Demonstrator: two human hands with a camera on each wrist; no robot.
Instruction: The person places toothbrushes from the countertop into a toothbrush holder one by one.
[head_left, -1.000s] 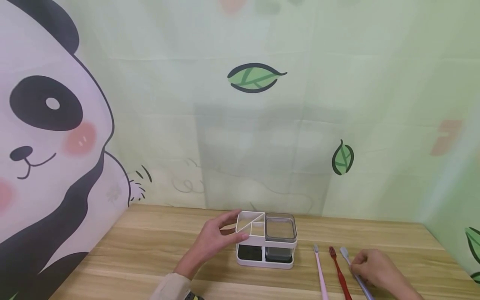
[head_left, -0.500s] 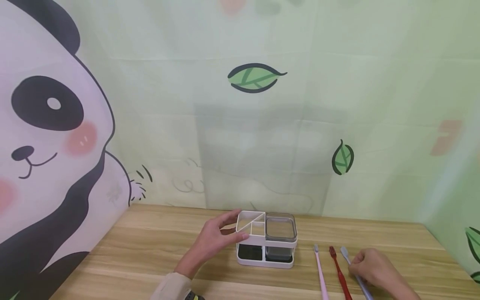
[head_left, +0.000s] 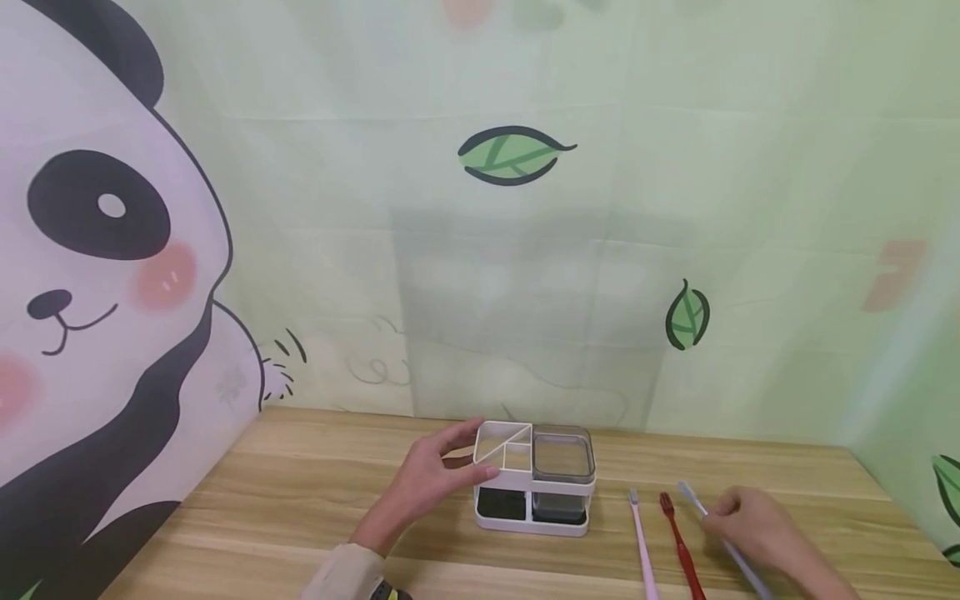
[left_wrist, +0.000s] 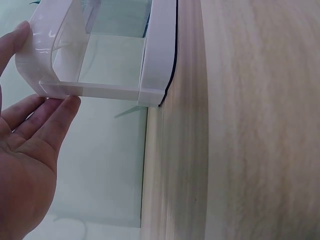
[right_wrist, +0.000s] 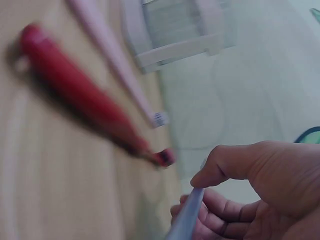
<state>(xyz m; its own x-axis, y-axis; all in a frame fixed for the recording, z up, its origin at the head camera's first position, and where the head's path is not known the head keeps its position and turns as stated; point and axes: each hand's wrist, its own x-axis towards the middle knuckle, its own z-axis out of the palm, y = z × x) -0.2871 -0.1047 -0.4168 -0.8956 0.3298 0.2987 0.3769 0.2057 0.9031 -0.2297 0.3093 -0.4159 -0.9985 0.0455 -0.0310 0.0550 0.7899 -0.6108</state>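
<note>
In the head view my left hand (head_left: 431, 468) grips the left end of a white toothbrush holder (head_left: 558, 484). Its thumb lies at the front of the upper tier and its fingers reach round the back. The left wrist view shows the holder (left_wrist: 159, 45) standing on the wooden table between thumb and fingertips. A blue-grey toothbrush (head_left: 742, 568) is pinched by the thumb and fingers of my right hand (head_left: 757, 527), its head pointing away from me. The right wrist view has this toothbrush (right_wrist: 186, 217) tilted, with the fingers curled under the thumb.
Left of my right hand, a red toothbrush (head_left: 683, 550) and a pink toothbrush (head_left: 642, 550) lie on the wooden table (head_left: 285, 500). A clear grey cup (head_left: 562, 479) sits in the holder's right side. A panda-print cloth (head_left: 315, 208) hangs behind.
My right hand has shifted slightly right and up with the blue-grey toothbrush, which has swung away from the red one. My left hand stays on the holder.
</note>
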